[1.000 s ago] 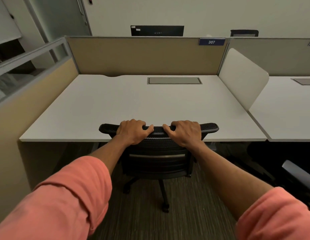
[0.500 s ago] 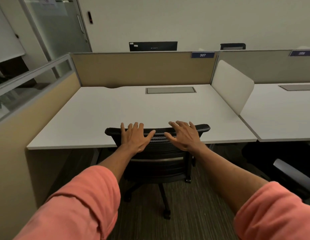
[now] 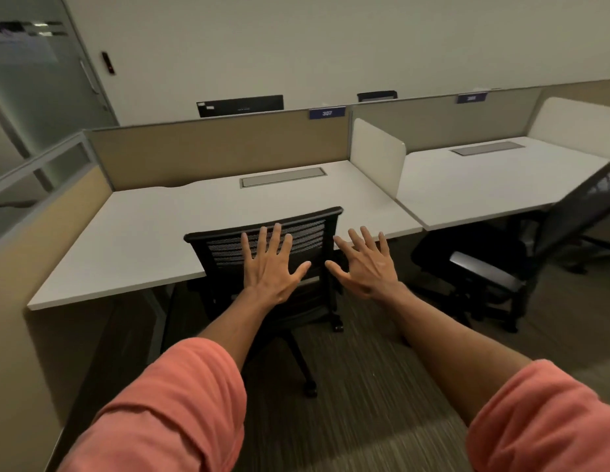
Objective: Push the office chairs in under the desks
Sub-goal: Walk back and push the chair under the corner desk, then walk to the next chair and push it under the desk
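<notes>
Handling: the mesh-backed office chair (image 3: 266, 240) stands on a castored base and should roll freely over the striped low-pile carpet (image 3: 365, 386), so a moderate, level push ought to be enough. The mesh panel looks yielding and is a poor place to press. The stiff top rail of the backrest is judged the proper hold, one hand to each side of centre, to keep the chair from swivelling on its column.

Grip: the left hand (image 3: 273, 267) is flat with fingers spread, in front of the mesh back, holding nothing; whether the palm touches the mesh cannot be told. The right hand (image 3: 365, 264) is likewise spread and empty, just off the chair's right edge, clear of it.

Position: this chair's seat sits under the front edge of the white desk (image 3: 143, 233) marked 307, its backrest close against that edge. It is judged pushed in, or very nearly.

Appearance: black frame, horizontally ribbed mesh back, dark star base (one castor plainly visible on the carpet).

Outstanding: a second office chair (image 3: 501, 267) at the right stands pulled out and turned away from the neighbouring desk (image 3: 484, 185); it has a tall mesh back and an armrest, and is not yet tucked in
</notes>
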Tool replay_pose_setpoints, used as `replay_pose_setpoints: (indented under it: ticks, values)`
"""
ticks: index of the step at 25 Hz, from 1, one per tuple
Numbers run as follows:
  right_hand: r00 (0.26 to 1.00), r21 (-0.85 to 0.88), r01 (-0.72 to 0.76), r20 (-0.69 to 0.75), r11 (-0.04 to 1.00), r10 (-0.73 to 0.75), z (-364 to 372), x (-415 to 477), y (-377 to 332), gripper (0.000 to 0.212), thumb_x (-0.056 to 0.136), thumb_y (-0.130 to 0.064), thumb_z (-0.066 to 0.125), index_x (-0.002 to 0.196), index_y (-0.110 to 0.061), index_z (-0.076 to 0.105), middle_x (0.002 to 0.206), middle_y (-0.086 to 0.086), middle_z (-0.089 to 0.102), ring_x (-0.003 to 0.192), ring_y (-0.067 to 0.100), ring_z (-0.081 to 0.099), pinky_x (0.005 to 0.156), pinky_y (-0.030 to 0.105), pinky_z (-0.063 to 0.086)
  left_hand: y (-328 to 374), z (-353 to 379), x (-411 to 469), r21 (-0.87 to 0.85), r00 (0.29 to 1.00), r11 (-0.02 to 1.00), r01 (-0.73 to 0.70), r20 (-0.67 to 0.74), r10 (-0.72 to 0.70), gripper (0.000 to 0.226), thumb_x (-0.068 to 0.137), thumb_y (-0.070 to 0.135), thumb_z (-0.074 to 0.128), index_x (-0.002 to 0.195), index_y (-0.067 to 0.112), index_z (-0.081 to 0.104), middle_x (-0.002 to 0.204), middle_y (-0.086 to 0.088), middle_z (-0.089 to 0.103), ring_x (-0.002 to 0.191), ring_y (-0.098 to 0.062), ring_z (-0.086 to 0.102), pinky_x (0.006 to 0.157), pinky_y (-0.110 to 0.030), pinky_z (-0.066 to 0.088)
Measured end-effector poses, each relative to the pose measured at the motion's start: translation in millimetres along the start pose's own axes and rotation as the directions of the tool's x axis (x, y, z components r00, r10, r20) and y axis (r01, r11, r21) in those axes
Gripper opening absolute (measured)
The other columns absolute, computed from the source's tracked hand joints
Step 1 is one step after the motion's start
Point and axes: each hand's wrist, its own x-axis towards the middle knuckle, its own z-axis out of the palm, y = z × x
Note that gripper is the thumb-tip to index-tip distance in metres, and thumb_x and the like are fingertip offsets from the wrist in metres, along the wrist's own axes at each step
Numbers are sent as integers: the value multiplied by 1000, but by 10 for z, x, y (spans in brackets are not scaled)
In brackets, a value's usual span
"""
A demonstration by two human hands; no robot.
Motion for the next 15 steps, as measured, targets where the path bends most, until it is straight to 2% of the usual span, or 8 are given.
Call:
replay_pose_setpoints:
  ticks: [8,15]
  values:
    - [975,-49,-224,-2,973,224,-149,-1327,905,79,89,-76,19,156,-35,13,165,7,11,151,26,-4,118,54,-12,1339,-149,-487,-50,979,978,-205,-25,204,79,92,72,20,156,27,13,165,-4,-7,150,-29,-12,111,-60,-20]
    - [915,-69,-403,-38,913,401,-313,-2223,2399,78,88,-76,20,155,-35,19,164,5,16,151,25,0,118,54,-10,3130,-183,-573,-54,921,919,-390,-34,389,79,92,73,17,156,28,13,164,-4,-8,150,-29,-12,111,-62,-18]
